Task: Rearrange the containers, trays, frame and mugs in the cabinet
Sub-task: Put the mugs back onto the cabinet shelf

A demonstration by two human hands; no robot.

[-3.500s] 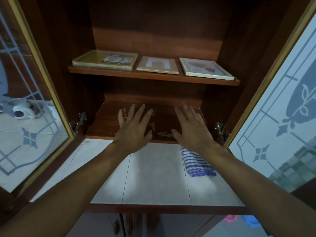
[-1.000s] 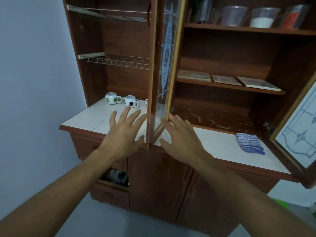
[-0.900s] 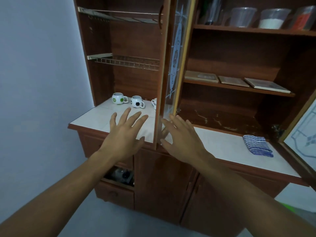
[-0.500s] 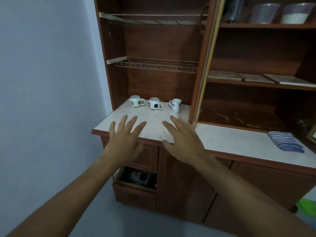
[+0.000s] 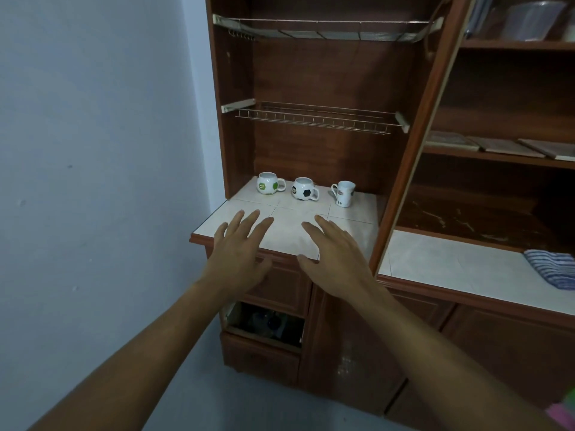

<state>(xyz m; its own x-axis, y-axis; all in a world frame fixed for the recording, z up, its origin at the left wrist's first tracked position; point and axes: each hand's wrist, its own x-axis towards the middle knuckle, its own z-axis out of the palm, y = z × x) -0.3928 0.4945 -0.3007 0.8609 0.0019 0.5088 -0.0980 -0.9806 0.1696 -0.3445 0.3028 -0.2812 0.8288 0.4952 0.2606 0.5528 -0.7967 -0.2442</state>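
Your head has turned further left since half a second ago, so the open left bay of the cabinet now fills the middle of the head view and the three mugs sit larger and nearer the centre, while both your hands have kept their spread pose; your left hand (image 5: 239,259) is held palm down at the front left corner of the tiled counter (image 5: 451,262), fingers straight and apart, grasping nothing; your right hand (image 5: 336,259) is just beside it to the right, likewise flat and released, its fingers angled toward the left; at the back of the counter, well beyond your fingertips, the green-patched mug (image 5: 268,183), the football mug (image 5: 303,189) and the tall mug (image 5: 344,193) stand upright in a row from left to right, none touching; the first two turn their handles right, the tall one left; above them hang the lower rack (image 5: 311,119) and the upper rack (image 5: 326,29), both of wire; the door (image 5: 417,144) stands edge-on just right of the mugs; past it, the flat frames (image 5: 497,146) lie side by side on the middle shelf, the containers (image 5: 532,17) stand blurred on the top shelf, and the striped cloth (image 5: 553,269) lies on the counter at the right edge; the wall (image 5: 93,150) is on your left.
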